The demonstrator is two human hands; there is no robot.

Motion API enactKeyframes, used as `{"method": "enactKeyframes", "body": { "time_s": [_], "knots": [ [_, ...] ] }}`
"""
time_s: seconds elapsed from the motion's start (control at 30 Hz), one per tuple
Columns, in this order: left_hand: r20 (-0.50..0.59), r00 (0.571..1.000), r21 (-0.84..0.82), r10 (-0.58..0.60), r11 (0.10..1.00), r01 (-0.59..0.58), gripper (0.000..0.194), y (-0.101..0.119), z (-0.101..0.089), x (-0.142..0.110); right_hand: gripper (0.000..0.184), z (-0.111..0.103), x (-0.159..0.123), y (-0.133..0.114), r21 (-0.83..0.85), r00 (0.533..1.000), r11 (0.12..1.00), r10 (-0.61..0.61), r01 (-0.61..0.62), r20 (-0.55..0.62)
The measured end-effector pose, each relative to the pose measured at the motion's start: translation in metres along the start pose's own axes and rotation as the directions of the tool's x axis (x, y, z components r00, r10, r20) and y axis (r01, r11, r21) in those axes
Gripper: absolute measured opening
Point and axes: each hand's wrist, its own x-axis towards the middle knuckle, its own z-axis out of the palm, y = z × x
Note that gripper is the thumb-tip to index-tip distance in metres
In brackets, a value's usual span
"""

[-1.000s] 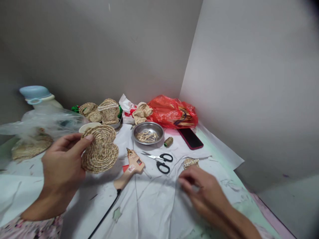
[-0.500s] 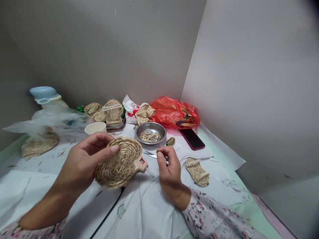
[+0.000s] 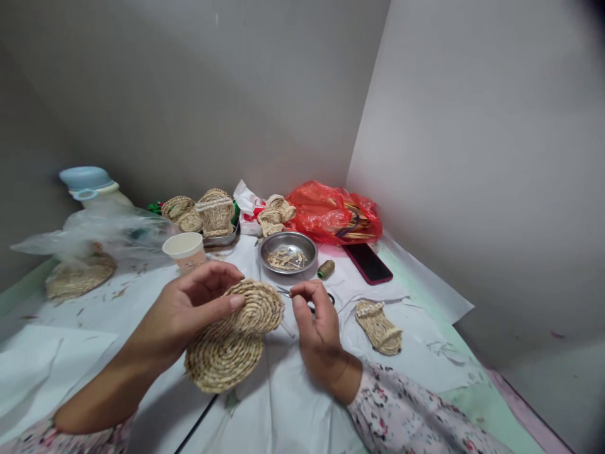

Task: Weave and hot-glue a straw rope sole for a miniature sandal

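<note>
My left hand (image 3: 189, 312) grips a flat woven straw piece (image 3: 234, 337) made of two joined coils, thumb on top, held just above the white paper. My right hand (image 3: 316, 325) is beside its right edge with fingertips pinched together near the coil's rim; whatever the pinch holds is too small to see. Black-handled scissors (image 3: 307, 296) lie mostly hidden behind the right hand. A small woven straw sandal (image 3: 378, 326) lies on the paper to the right of that hand.
A metal bowl (image 3: 288, 252) of straw scraps, a thread spool (image 3: 326, 269), a dark phone (image 3: 367, 263) and a red plastic bag (image 3: 333, 217) sit behind. A paper cup (image 3: 185, 250), woven items (image 3: 208, 213), a clear bag (image 3: 94, 230) and a white jug (image 3: 92, 186) stand left.
My left hand has lowered the woven piece toward the middle and tilted it flatter, covering the glue gun. My right hand left the small sandal and came up pinched beside the coil.
</note>
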Motion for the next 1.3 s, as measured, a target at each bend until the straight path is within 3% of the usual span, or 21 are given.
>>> {"method": "enactKeyframes", "body": {
  "time_s": [0.77, 1.07, 1.3],
  "knots": [
    [-0.001, 1.0, 0.017, -0.019, 1.0, 0.019, 0.026, 0.0, 0.009, -0.004, 0.013, 0.002, -0.001, 0.005, -0.011, 1.0, 1.0, 0.023, -0.023, -0.01],
    [0.019, 1.0, 0.002, 0.001, 1.0, -0.001, 0.025, 0.0, 0.012, -0.005, 0.012, 0.001, -0.004, -0.003, 0.014, 0.999, 1.0, 0.022, -0.023, 0.029],
    [-0.108, 0.994, -0.042, -0.002, 0.999, -0.002, 0.034, -0.001, 0.014, -0.003, 0.019, 0.004, -0.005, -0.001, 0.073, 0.991, 0.993, 0.082, -0.09, 0.108]
  ]
}}
